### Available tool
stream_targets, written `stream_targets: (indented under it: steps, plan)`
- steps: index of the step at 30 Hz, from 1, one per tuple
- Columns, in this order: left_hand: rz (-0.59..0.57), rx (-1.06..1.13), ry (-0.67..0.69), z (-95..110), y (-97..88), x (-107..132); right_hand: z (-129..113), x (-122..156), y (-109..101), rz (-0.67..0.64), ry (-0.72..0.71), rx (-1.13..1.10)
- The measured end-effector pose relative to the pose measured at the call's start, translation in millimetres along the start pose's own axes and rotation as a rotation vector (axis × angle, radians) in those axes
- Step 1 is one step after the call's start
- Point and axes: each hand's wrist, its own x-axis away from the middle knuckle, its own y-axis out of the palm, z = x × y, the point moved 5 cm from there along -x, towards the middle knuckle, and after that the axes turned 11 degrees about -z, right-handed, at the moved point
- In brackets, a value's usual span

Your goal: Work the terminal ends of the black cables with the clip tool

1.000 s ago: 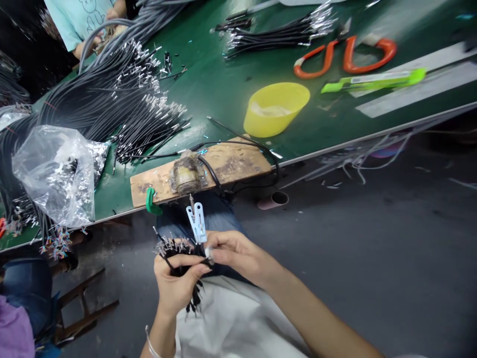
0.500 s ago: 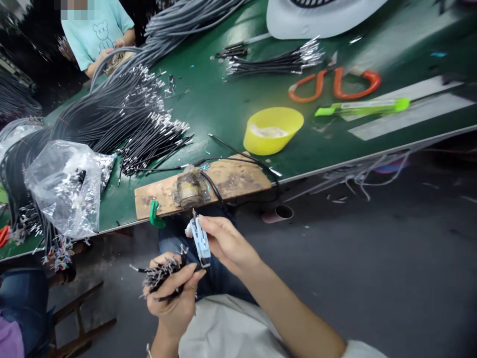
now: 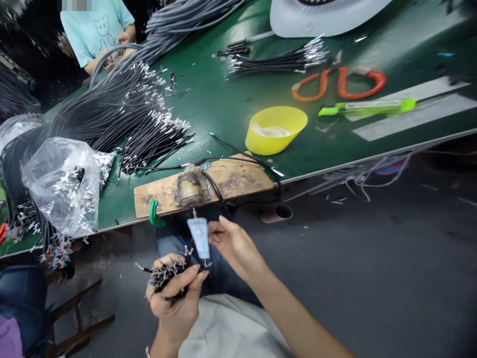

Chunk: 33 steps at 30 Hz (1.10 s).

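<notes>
My left hand is closed round a bundle of short black wires with bare metal tips, held below the table edge over my lap. My right hand hovers just to the right of a light blue clip that stands upright above the bundle. Its fingers are loosely curled near the clip; whether they touch it is unclear. Just above, a wooden board with a rusty metal block lies at the edge of the green table.
A large heap of black cables, a clear plastic bag, a yellow bowl, orange scissors, a green knife and a white fan base lie on the table. Another person in a teal shirt works at the far left.
My left hand dropped with the wire bundle and tilted it leftwards. My right hand pulled away from the bundle, gripped the blue clip half a second ago, and has now loosened beside it.
</notes>
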Motion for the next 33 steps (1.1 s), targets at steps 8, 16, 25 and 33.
stream_targets:
  steps: [8, 16, 25, 33]
  plan:
    - [-0.165, 0.047, -0.250, -13.4, 7.9, 14.7, -0.6, 33.7, 4.8, -0.410, -0.194, 0.484]
    - [-0.203, 0.102, -0.421, -26.2, 11.2, 21.7, -10.3, 49.1, 7.3, -0.320, -0.518, 0.740]
    - [-0.164, 0.152, -0.319, -23.0, 11.2, 16.3, -14.0, 43.7, 2.4, -0.035, -0.307, 0.632]
    - [0.051, 0.044, -0.197, -8.6, -4.0, 15.2, -43.6, 14.6, 27.2, 0.037, -0.291, 0.715]
